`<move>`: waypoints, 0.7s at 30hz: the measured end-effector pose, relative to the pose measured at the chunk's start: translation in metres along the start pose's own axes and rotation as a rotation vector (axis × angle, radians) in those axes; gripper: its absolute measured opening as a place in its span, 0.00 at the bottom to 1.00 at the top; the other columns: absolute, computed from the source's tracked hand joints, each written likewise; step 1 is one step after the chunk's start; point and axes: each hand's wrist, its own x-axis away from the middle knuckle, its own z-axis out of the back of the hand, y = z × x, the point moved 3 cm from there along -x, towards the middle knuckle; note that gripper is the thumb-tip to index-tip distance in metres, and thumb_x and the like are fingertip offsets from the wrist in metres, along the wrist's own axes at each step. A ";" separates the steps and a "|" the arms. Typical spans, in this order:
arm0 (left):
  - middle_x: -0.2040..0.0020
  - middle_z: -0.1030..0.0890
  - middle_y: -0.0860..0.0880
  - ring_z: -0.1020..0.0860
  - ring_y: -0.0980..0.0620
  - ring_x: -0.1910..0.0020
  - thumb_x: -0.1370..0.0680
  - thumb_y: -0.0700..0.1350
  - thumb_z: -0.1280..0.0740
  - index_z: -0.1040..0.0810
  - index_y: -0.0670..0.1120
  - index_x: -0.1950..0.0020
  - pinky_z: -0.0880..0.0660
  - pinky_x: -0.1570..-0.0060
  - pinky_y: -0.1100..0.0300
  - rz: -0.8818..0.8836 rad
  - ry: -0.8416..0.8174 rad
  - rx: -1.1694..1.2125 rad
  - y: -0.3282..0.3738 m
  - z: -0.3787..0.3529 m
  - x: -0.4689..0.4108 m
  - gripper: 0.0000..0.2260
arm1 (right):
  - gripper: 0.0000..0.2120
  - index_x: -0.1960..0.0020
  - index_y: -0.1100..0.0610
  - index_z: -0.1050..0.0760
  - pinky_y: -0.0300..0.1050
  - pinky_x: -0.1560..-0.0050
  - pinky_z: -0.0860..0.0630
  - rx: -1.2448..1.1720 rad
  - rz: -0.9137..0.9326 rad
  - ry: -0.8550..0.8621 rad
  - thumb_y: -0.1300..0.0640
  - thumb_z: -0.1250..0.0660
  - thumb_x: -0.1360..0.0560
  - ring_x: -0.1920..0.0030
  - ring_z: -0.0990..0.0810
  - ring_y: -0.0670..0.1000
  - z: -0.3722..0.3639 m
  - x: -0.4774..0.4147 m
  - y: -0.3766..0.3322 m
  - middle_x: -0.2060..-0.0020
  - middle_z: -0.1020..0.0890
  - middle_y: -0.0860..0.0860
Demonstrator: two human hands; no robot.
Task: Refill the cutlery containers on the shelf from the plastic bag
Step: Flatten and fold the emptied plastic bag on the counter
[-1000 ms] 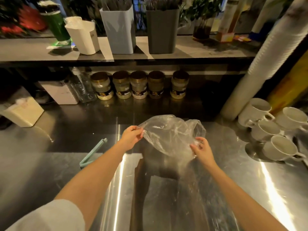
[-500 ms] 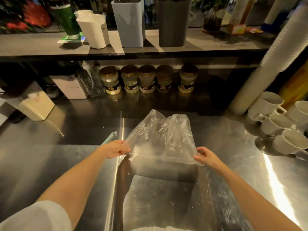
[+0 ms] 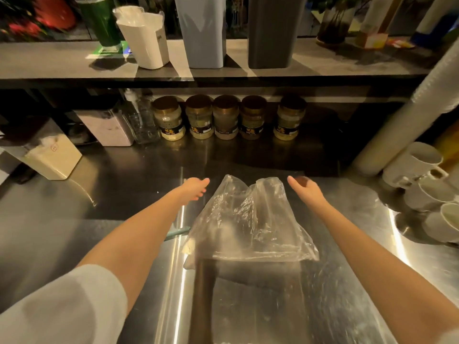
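hands (image 3: 194, 189) (image 3: 306, 187) released plastic bag (image 3: 248, 219), bag empty

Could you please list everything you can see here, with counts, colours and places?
plastic bag: 1, clear, on the steel counter
blue container: 1, pale blue, on the shelf
grey container: 1, dark grey, right of the blue one
jars: 5, gold-lidded, under the shelf
mugs: several, white, counter's right side
pump bottle: 1, clear, left of the jars
left hand: 1, open, left of the bag
right hand: 1, open, right of the bag
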 end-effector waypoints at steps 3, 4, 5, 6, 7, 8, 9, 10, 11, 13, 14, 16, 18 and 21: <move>0.48 0.24 0.44 0.28 0.50 0.52 0.18 0.52 0.43 0.26 0.40 0.44 0.32 0.52 0.59 0.030 -0.021 0.013 0.009 -0.014 -0.014 0.16 | 0.22 0.38 0.62 0.29 0.45 0.45 0.30 -0.070 -0.054 0.022 0.46 0.36 0.23 0.45 0.26 0.52 -0.020 -0.020 -0.012 0.46 0.24 0.54; 0.54 0.26 0.45 0.29 0.50 0.55 0.19 0.53 0.43 0.27 0.42 0.53 0.32 0.52 0.59 0.039 -0.012 0.004 0.010 -0.018 -0.019 0.15 | 0.23 0.38 0.61 0.28 0.45 0.45 0.31 -0.068 -0.069 0.018 0.45 0.36 0.24 0.44 0.25 0.52 -0.025 -0.024 -0.014 0.45 0.23 0.54; 0.59 0.28 0.46 0.29 0.50 0.58 0.19 0.54 0.43 0.30 0.44 0.58 0.33 0.53 0.58 0.060 -0.019 -0.015 0.011 -0.023 -0.026 0.16 | 0.23 0.38 0.60 0.28 0.45 0.46 0.30 -0.043 -0.091 0.007 0.44 0.36 0.24 0.43 0.25 0.53 -0.032 -0.031 -0.014 0.43 0.23 0.54; 0.62 0.30 0.47 0.30 0.50 0.62 0.19 0.55 0.43 0.30 0.44 0.57 0.33 0.56 0.59 0.076 -0.024 -0.024 0.013 -0.028 -0.031 0.16 | 0.24 0.37 0.60 0.29 0.45 0.46 0.30 -0.001 -0.113 -0.005 0.43 0.37 0.24 0.43 0.25 0.54 -0.038 -0.039 -0.014 0.41 0.24 0.55; 0.66 0.31 0.47 0.31 0.51 0.66 0.19 0.56 0.43 0.28 0.43 0.51 0.32 0.60 0.61 0.095 -0.044 -0.028 0.015 -0.032 -0.034 0.15 | 0.27 0.35 0.61 0.30 0.47 0.44 0.29 0.043 -0.150 -0.014 0.41 0.38 0.24 0.41 0.26 0.55 -0.043 -0.045 -0.012 0.39 0.25 0.57; 0.69 0.30 0.48 0.32 0.53 0.70 0.19 0.57 0.42 0.28 0.43 0.42 0.32 0.67 0.63 0.102 -0.069 -0.027 0.016 -0.037 -0.035 0.18 | 0.30 0.32 0.62 0.33 0.49 0.42 0.29 0.078 -0.197 -0.016 0.41 0.39 0.24 0.38 0.27 0.58 -0.048 -0.048 -0.009 0.36 0.27 0.59; 0.70 0.28 0.49 0.30 0.54 0.71 0.20 0.58 0.42 0.30 0.41 0.35 0.31 0.74 0.66 0.120 -0.084 -0.043 0.018 -0.040 -0.037 0.23 | 0.33 0.30 0.63 0.37 0.51 0.40 0.30 0.088 -0.251 -0.011 0.40 0.39 0.24 0.36 0.28 0.59 -0.053 -0.051 -0.006 0.34 0.29 0.60; 0.66 0.24 0.50 0.26 0.54 0.69 0.20 0.59 0.41 0.33 0.39 0.32 0.28 0.76 0.69 0.121 -0.092 -0.062 0.021 -0.043 -0.038 0.26 | 0.36 0.28 0.64 0.40 0.51 0.40 0.30 0.082 -0.301 0.002 0.39 0.39 0.24 0.36 0.28 0.60 -0.056 -0.054 -0.002 0.33 0.30 0.60; 0.60 0.22 0.51 0.23 0.54 0.64 0.20 0.58 0.40 0.34 0.39 0.33 0.26 0.74 0.70 0.126 -0.101 -0.042 0.022 -0.046 -0.041 0.26 | 0.37 0.27 0.65 0.42 0.51 0.42 0.28 0.069 -0.356 0.015 0.39 0.38 0.25 0.39 0.26 0.60 -0.058 -0.057 0.002 0.35 0.29 0.61; 0.59 0.25 0.50 0.26 0.55 0.65 0.21 0.54 0.37 0.32 0.37 0.35 0.28 0.76 0.70 0.141 -0.114 0.060 0.022 -0.050 -0.047 0.23 | 0.34 0.29 0.64 0.38 0.50 0.46 0.25 0.004 -0.449 0.019 0.42 0.35 0.25 0.47 0.22 0.58 -0.060 -0.060 0.009 0.43 0.24 0.60; 0.60 0.26 0.50 0.27 0.55 0.67 0.22 0.53 0.35 0.31 0.38 0.34 0.29 0.79 0.69 0.145 -0.116 0.101 0.020 -0.050 -0.053 0.23 | 0.28 0.32 0.62 0.33 0.51 0.45 0.24 -0.076 -0.479 0.034 0.46 0.34 0.25 0.49 0.21 0.58 -0.060 -0.063 0.015 0.46 0.22 0.59; 0.59 0.26 0.50 0.28 0.55 0.67 0.24 0.54 0.33 0.29 0.42 0.34 0.28 0.76 0.66 0.156 -0.094 0.210 0.014 -0.050 -0.061 0.24 | 0.11 0.47 0.58 0.24 0.52 0.44 0.23 -0.242 -0.482 0.111 0.52 0.32 0.25 0.52 0.20 0.57 -0.056 -0.064 0.022 0.52 0.19 0.56; 0.55 0.27 0.51 0.27 0.54 0.61 0.24 0.57 0.33 0.27 0.47 0.42 0.24 0.59 0.61 0.195 -0.006 0.289 0.008 -0.045 -0.062 0.18 | 0.05 0.59 0.55 0.25 0.47 0.48 0.24 -0.332 -0.373 0.191 0.56 0.33 0.25 0.55 0.22 0.54 -0.048 -0.064 0.027 0.58 0.20 0.53; 0.47 0.30 0.50 0.28 0.49 0.47 0.25 0.58 0.33 0.30 0.49 0.48 0.30 0.36 0.53 0.231 0.152 0.292 -0.006 -0.032 -0.067 0.15 | 0.10 0.63 0.53 0.30 0.43 0.52 0.26 -0.446 -0.255 0.279 0.59 0.32 0.25 0.56 0.25 0.51 -0.033 -0.062 0.038 0.64 0.24 0.48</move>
